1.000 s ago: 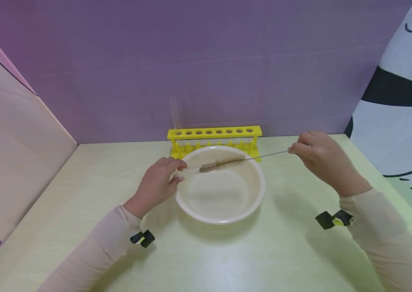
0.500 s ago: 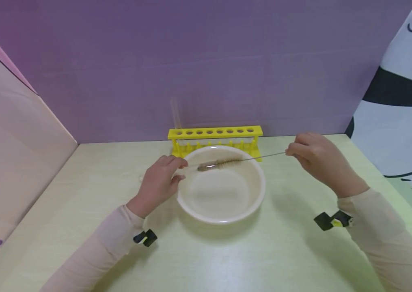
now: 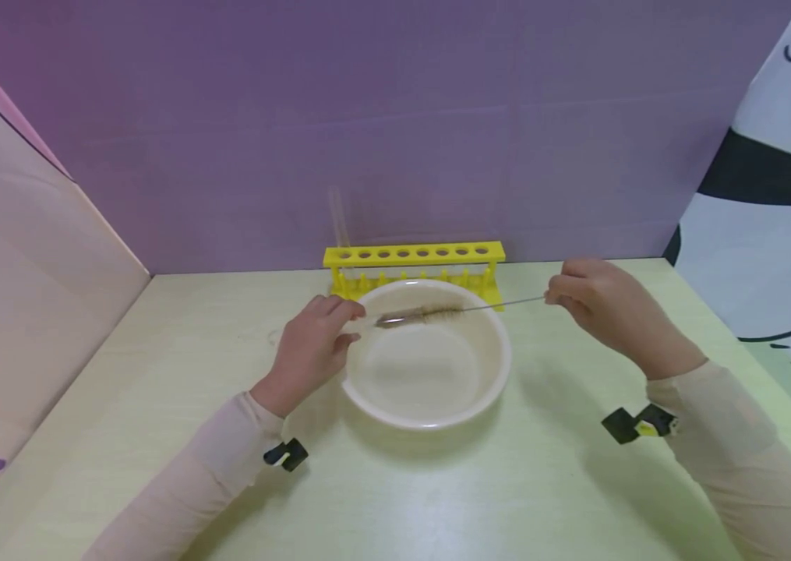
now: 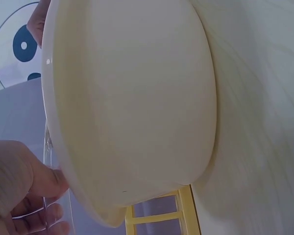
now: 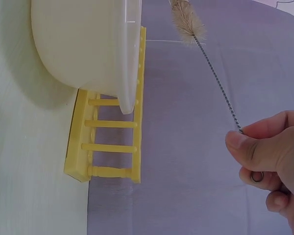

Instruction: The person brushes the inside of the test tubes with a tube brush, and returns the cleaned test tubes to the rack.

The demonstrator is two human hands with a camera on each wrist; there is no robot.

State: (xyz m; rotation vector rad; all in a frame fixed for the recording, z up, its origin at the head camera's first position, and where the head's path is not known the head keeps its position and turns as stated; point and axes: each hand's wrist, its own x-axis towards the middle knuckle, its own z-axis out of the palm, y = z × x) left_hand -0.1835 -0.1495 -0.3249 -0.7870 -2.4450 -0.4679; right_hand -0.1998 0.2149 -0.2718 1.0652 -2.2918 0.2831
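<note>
My left hand [image 3: 314,343] grips a clear test tube [image 4: 47,152] between thumb and fingers, at the left side of the white basin [image 3: 426,423]. The tube lies nearly level, its mouth toward the right. My right hand [image 3: 616,315] pinches the twisted wire handle of a test tube brush [image 5: 187,22], near the small loop at its end. In the head view, the front bristles are pressed narrow inside the tube, while the rear bristles fan out beyond its mouth. Tube and brush are held over the back part of the basin. My left palm hides part of the tube.
Behind the basin stands a yellow test tube rack [image 3: 412,254] with a row of holes. Another clear test tube [image 3: 339,218] stands upright in its leftmost hole. A purple backdrop [image 3: 395,125] rises along the table's [image 3: 437,506] back edge.
My right hand has moved slightly left and down, and my left hand slightly right and up. The brush head sits further inside the tube. Basin and rack have stayed put.
</note>
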